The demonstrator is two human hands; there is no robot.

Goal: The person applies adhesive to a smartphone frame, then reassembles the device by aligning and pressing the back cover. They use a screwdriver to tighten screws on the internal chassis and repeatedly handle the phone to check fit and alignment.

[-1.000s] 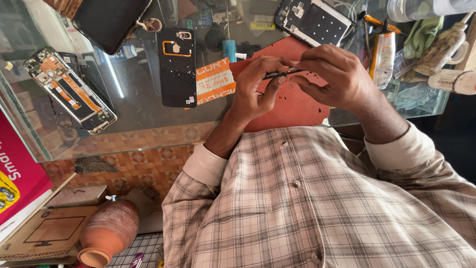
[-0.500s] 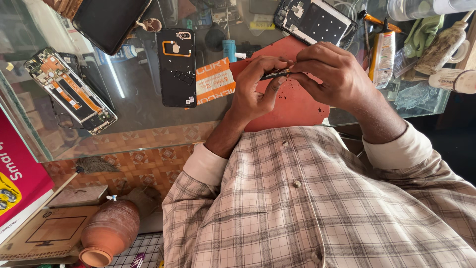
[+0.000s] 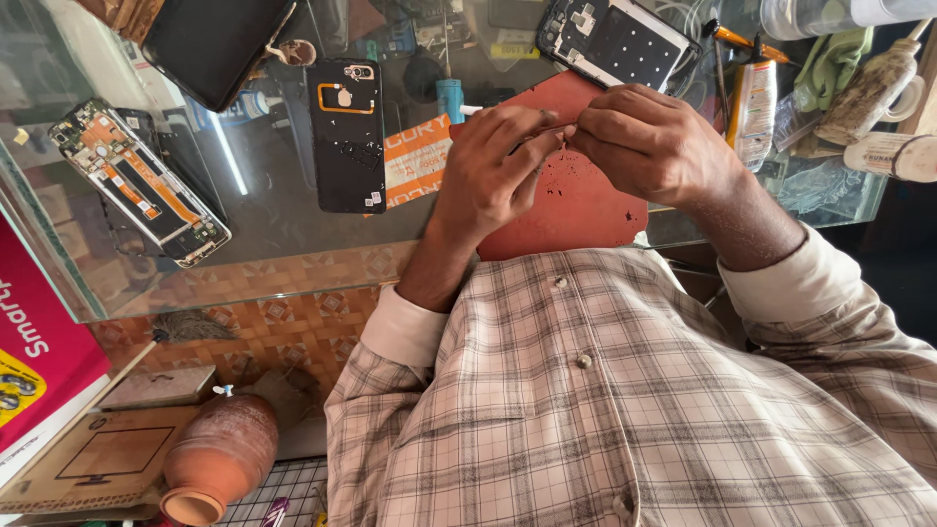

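Observation:
My left hand (image 3: 498, 166) and my right hand (image 3: 654, 146) meet fingertip to fingertip above a red work mat (image 3: 576, 210) on a glass counter (image 3: 264, 244). Both pinch a small thin part (image 3: 565, 130), which is almost wholly hidden by the fingers. A black phone back cover (image 3: 346, 137) lies just left of my left hand, with an orange and white card (image 3: 415, 161) between them. An opened phone frame (image 3: 615, 39) lies beyond my right hand.
An opened phone with orange parts (image 3: 142, 181) and a dark screen panel (image 3: 210, 44) lie at the left. A glue tube (image 3: 752, 102), a green cloth (image 3: 830, 63) and bottles (image 3: 874, 83) stand at the right. Below the counter are a clay pot (image 3: 220, 459), a red box (image 3: 39, 361) and a cardboard box (image 3: 98, 459).
The fingertips of both hands have drawn closer together. The thin dark piece that stuck out between them is now mostly covered.

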